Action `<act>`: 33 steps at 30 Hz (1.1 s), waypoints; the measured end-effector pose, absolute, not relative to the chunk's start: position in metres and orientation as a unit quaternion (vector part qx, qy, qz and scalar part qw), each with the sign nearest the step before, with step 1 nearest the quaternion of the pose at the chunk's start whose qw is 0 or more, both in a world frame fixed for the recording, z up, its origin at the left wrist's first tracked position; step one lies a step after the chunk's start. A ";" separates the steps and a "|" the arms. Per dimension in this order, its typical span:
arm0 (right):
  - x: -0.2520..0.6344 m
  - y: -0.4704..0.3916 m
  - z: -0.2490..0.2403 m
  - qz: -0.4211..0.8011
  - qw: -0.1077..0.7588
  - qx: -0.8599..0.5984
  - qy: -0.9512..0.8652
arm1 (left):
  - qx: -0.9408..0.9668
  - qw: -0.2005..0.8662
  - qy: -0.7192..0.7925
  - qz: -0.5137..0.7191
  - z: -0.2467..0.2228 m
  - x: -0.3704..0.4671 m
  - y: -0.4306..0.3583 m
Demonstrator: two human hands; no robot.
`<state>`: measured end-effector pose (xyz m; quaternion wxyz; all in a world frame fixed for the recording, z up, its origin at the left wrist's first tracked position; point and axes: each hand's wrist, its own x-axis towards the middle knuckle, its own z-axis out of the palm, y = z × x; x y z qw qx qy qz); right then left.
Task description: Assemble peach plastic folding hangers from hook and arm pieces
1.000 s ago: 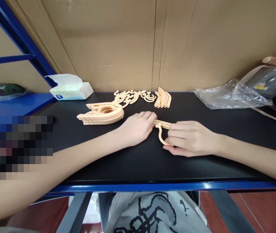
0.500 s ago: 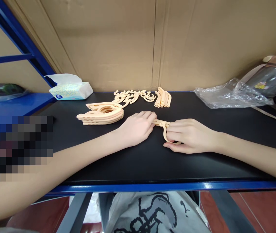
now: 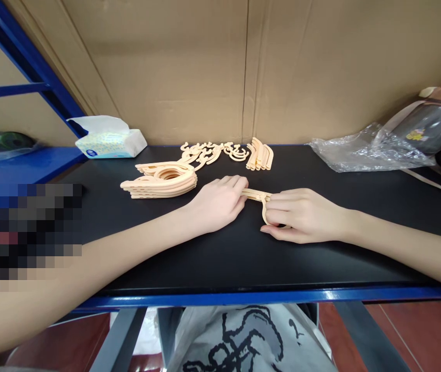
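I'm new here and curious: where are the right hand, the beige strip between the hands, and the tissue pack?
Right hand [image 3: 300,214]: head view, back of the hand.
Beige strip [image 3: 252,194]: head view, visible middle stretch.
Tissue pack [image 3: 107,145]: head view, printed front side.

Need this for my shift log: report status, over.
Left hand, right hand holding pale strip. Curved piece hanging at right hand. Nothing visibly in the way.

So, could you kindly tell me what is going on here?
A person's left hand holds a cream bar, and the right hand grips it too, along with a curved hook. A stack of hangers lies beyond the left forearm, with loose hooks and curved bars farther back on the table.
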<state>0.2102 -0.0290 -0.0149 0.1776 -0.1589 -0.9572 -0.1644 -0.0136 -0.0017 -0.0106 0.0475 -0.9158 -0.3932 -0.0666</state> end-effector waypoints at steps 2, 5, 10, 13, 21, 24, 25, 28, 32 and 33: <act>0.210 -0.029 -0.015 -0.166 0.181 -0.157 -0.957 | -0.916 0.050 -0.392 -0.065 -0.011 -0.014 -0.001; 0.209 -0.029 -0.015 -0.168 0.197 -0.152 -0.954 | -0.917 0.055 -0.391 -0.063 -0.010 -0.014 -0.001; 0.208 -0.030 -0.012 -0.198 0.233 -0.144 -0.941 | -0.918 0.064 -0.387 -0.051 -0.009 -0.014 -0.004; 0.207 -0.030 -0.009 -0.218 0.250 -0.140 -0.933 | -0.918 0.076 -0.386 -0.045 -0.007 -0.013 -0.005; 0.208 -0.032 -0.007 -0.241 0.263 -0.140 -0.924 | -0.852 0.272 -0.424 -0.141 0.010 -0.022 0.012; 0.208 -0.032 -0.008 -0.245 0.261 -0.138 -0.924 | -0.819 0.322 -0.450 -0.154 0.007 -0.034 0.025; 0.207 -0.032 -0.008 -0.245 0.260 -0.137 -0.924 | -0.815 0.328 -0.455 -0.147 0.004 -0.037 0.029; 0.207 -0.031 -0.008 -0.246 0.260 -0.137 -0.924 | -0.817 0.321 -0.467 -0.103 -0.005 -0.046 0.040; 0.207 -0.031 -0.008 -0.247 0.258 -0.140 -0.924 | -0.826 0.298 -0.468 -0.095 -0.016 -0.054 0.052; 0.207 -0.031 -0.008 -0.247 0.257 -0.139 -0.924 | -0.826 0.298 -0.472 -0.082 -0.017 -0.055 0.053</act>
